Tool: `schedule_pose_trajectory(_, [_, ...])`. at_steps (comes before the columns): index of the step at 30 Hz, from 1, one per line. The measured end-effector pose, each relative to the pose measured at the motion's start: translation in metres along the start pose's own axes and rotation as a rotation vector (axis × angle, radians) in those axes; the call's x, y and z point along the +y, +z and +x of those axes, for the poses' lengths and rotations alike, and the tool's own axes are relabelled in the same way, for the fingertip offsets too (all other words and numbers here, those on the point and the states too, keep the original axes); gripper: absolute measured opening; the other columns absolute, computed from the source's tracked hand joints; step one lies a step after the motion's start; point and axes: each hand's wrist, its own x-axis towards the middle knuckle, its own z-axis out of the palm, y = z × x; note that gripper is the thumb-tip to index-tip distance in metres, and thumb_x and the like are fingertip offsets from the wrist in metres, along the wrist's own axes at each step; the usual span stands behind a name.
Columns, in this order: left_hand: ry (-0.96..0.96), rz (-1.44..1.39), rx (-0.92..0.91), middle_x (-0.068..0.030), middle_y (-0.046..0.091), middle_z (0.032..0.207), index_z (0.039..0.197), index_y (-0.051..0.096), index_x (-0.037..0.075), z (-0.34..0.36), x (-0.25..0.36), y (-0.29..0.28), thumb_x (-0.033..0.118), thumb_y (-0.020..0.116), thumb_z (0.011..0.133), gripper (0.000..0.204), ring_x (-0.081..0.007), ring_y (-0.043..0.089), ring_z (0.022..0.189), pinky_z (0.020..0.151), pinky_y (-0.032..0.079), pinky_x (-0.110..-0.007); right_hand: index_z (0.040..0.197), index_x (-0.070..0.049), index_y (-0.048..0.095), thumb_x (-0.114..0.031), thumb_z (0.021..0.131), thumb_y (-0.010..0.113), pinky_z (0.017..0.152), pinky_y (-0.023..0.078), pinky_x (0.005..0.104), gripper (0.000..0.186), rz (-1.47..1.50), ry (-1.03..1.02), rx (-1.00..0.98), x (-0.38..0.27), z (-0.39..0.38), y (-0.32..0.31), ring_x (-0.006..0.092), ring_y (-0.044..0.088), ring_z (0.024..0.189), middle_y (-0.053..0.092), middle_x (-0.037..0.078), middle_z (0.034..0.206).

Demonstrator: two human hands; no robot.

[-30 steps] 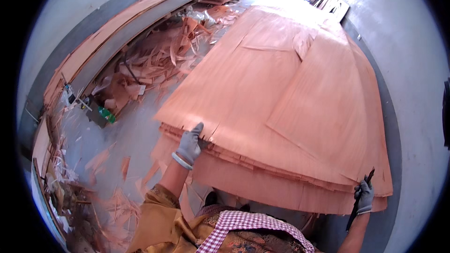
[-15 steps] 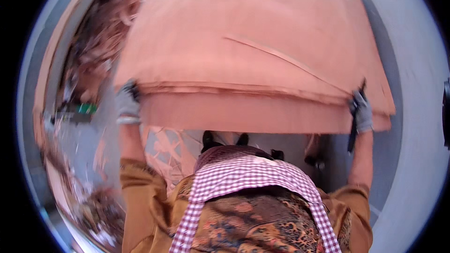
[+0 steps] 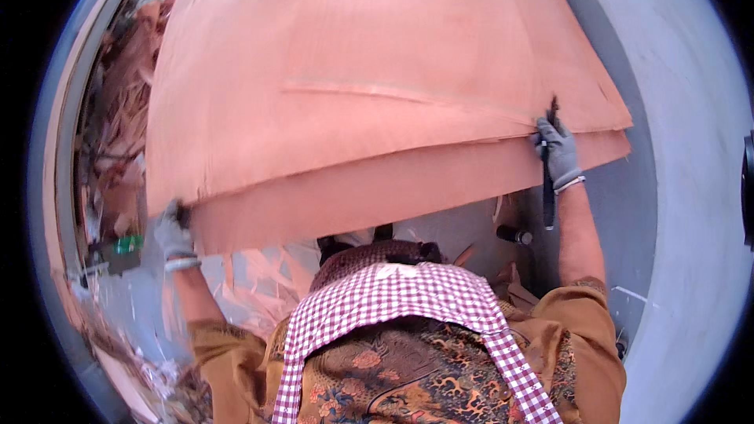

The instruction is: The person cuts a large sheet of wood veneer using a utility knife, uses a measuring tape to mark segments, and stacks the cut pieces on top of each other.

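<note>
A broad stack of thin pinkish-orange wood veneer sheets (image 3: 377, 23) spreads out in front of me. The top sheets' near edge slopes up toward the right, and a lower veneer sheet (image 3: 345, 196) shows below it. A raised fold runs across the top sheet toward my right hand. My left hand (image 3: 174, 235), in a grey glove with dark fingertips, is closed on the near left corner of the veneer. My gloved right hand (image 3: 559, 154) is closed round a long black tool (image 3: 548, 196) at the veneer's right edge. Its dark upper end lies over the sheet; its exact kind is unclear.
Torn veneer scraps (image 3: 129, 110) are heaped along the left side, with a small green object (image 3: 127, 245) near them. More scraps (image 3: 263, 279) litter the floor by my feet. A dark cylindrical object (image 3: 514, 234) lies at right. A pale grey surface (image 3: 667, 149) curves along the right.
The top veneer's near edge has gone from nearly level to slanting, lower at left. My left hand sits lower and farther left; my right hand sits higher and farther left, still gripping the black tool.
</note>
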Motion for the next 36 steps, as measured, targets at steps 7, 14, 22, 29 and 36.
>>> schedule_pose_trajectory(7, [-0.259, -0.614, 0.499, -0.0145, 0.060, 0.088, 0.097, 0.061, -0.002, -0.030, 0.084, -0.033, 0.010, 0.060, 0.083, 0.019, -0.0236, 0.056, 0.083, 0.078, 0.048, -0.035, 0.090, -0.001, 0.057, -0.024, 0.082, 0.064, 0.058, 0.046, 0.0320, 0.026, -0.733, -0.238, -0.095, 0.008, -0.081, 0.023, 0.0168, 0.054, 0.060, 0.053, 0.006, 0.066])
schedule_pose_trajectory(14, [0.496, -0.144, 0.089, -0.0097, 0.058, 0.114, 0.119, 0.059, 0.015, 0.023, 0.280, -0.064, 0.030, 0.057, 0.084, 0.038, -0.0270, 0.056, 0.094, 0.075, 0.043, -0.041, 0.079, -0.010, 0.050, -0.019, 0.086, 0.062, 0.041, 0.037, 0.0218, 0.016, -0.060, 0.016, -0.178, -0.034, -0.108, 0.068, 0.0062, 0.047, 0.048, 0.047, -0.003, 0.061])
schedule_pose_trajectory(22, [0.428, -0.079, 0.083, -0.0094, 0.057, 0.115, 0.120, 0.058, 0.017, 0.008, 0.265, -0.041, 0.034, 0.060, 0.081, 0.042, -0.0272, 0.057, 0.090, 0.071, 0.044, -0.043, 0.080, -0.009, 0.052, -0.018, 0.083, 0.064, 0.038, 0.033, 0.0203, 0.016, -0.057, 0.003, -0.159, -0.062, -0.085, 0.016, 0.0067, 0.044, 0.043, 0.047, -0.002, 0.056])
schedule_pose_trajectory(29, [0.428, -0.016, 0.090, -0.0083, 0.055, 0.119, 0.120, 0.058, 0.016, 0.005, 0.270, -0.039, 0.042, 0.060, 0.080, 0.047, -0.0268, 0.055, 0.096, 0.074, 0.042, -0.041, 0.080, -0.008, 0.051, -0.014, 0.079, 0.063, 0.036, 0.036, 0.0246, 0.013, -0.284, -0.047, -0.003, -0.010, -0.015, -0.102, 0.0106, 0.045, 0.039, 0.047, 0.001, 0.053])
schedule_pose_trajectory(36, [0.453, -0.030, 0.009, -0.0086, 0.053, 0.118, 0.121, 0.056, 0.014, 0.015, 0.283, -0.039, 0.047, 0.060, 0.078, 0.054, -0.0281, 0.052, 0.096, 0.077, 0.041, -0.043, 0.083, -0.007, 0.053, -0.005, 0.072, 0.059, 0.036, 0.036, 0.0266, 0.013, -0.432, 0.101, 0.267, 0.086, -0.030, -0.312, 0.0125, 0.046, 0.040, 0.049, 0.002, 0.056])
